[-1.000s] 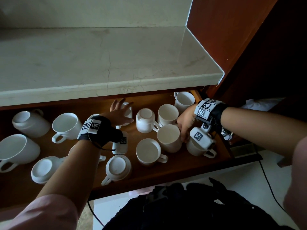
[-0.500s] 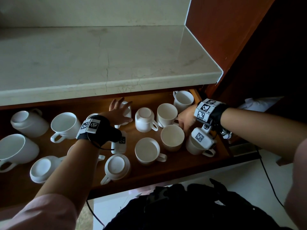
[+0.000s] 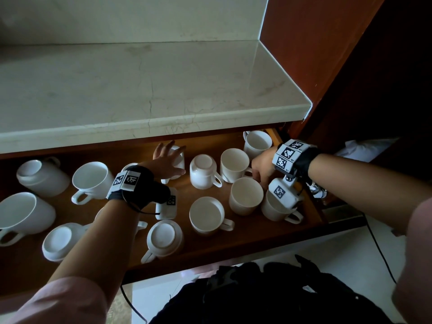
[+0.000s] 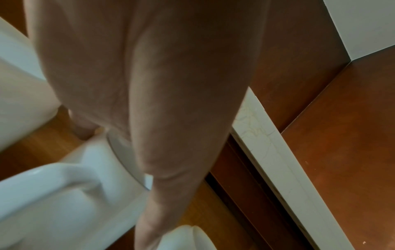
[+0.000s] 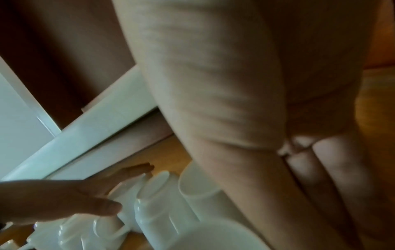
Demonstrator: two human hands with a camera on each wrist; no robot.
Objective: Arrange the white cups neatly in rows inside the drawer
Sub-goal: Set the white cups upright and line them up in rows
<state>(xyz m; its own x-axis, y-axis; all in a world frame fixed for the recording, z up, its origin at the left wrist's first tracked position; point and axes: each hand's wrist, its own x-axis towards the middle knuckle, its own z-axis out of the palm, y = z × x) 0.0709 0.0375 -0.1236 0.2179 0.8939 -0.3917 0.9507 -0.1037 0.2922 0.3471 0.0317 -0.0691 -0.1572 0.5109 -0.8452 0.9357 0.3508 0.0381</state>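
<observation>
Several white cups stand scattered in the open wooden drawer (image 3: 210,250), some upright, some upside down. My left hand (image 3: 168,160) rests with spread fingers on an upside-down cup (image 3: 178,163) at the back middle; its handle (image 4: 64,175) shows in the left wrist view. My right hand (image 3: 260,170) reaches down between two upright cups, one behind it (image 3: 235,163) and one in front (image 3: 246,195). Its fingers (image 5: 333,169) point down and hold nothing. Another cup (image 3: 275,210) sits under the right wrist.
A marble countertop (image 3: 140,90) overhangs the drawer's back. A brown cabinet panel (image 3: 304,54) rises at the right. Cups on the left (image 3: 91,178) (image 3: 21,213) lie loosely spaced. A black cable (image 3: 378,253) runs over the floor at the right.
My right hand has come off the front upright cup and drawn back toward the drawer's rear. The left hand has stayed on the upside-down cup.
</observation>
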